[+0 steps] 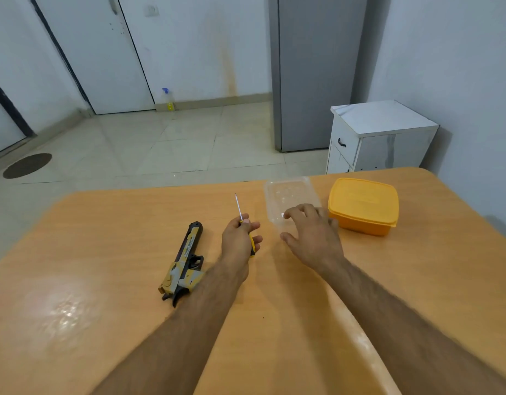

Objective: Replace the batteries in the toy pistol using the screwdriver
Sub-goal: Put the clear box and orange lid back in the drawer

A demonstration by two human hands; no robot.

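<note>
Here the left hand (238,240) is closed around the yellow-handled screwdriver (244,226), its thin shaft pointing away toward the far edge of the wooden table (103,252). The toy pistol (185,260) lies flat on the table just beside that forearm, muzzle pointing away, nobody holding it. The right hand (311,235) hovers open, fingers spread, over the near end of a clear plastic container (289,195), with an orange lidded box (363,205) just beyond. Whether the container holds batteries or screws cannot be told. The step in hand looks like getting set up to open the battery cover, so the free hand would do best to steady the pistol firmly, cover side up, before the tip is seated squarely in the screw head.
</note>
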